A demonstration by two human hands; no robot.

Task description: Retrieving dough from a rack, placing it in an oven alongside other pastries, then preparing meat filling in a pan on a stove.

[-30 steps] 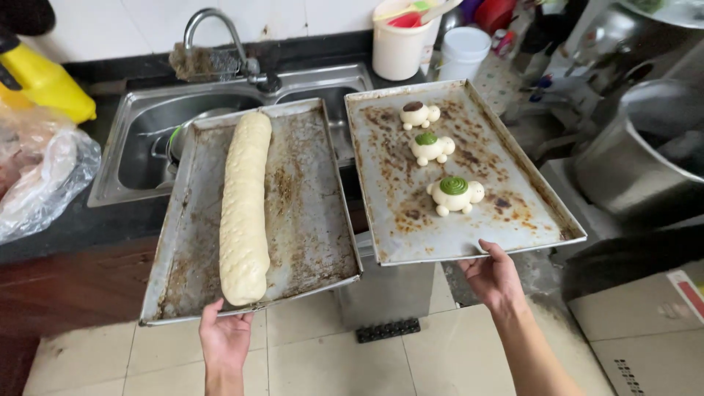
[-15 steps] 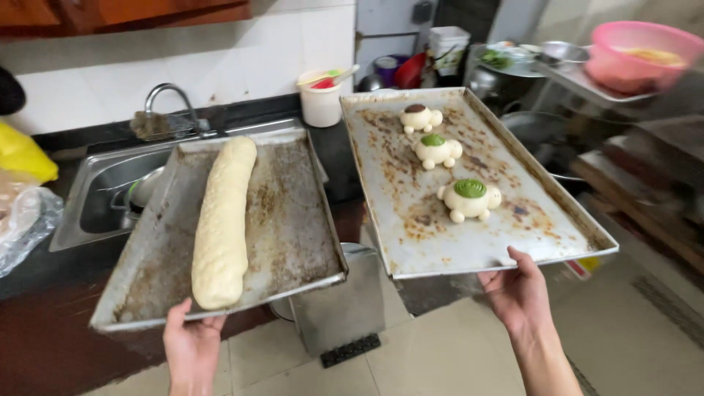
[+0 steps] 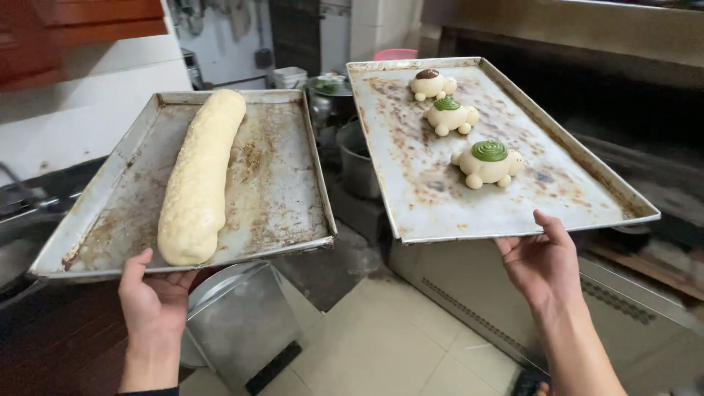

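Now: two baking trays held up, one per hand.
Left hand (image 3: 154, 301) grips the tray (image 3: 282, 183) bearing a long dough loaf (image 3: 198, 180); right hand (image 3: 543, 260) grips the tray (image 3: 411, 169) bearing three turtle-shaped buns (image 3: 488, 163).

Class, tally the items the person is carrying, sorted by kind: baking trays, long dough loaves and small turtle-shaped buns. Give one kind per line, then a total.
Baking trays: 2, the left tray held by the left hand and the right tray held by the right hand
Long dough loaf: 1
Turtle-shaped buns: 3, the near bun, middle bun and far bun
Total: 6
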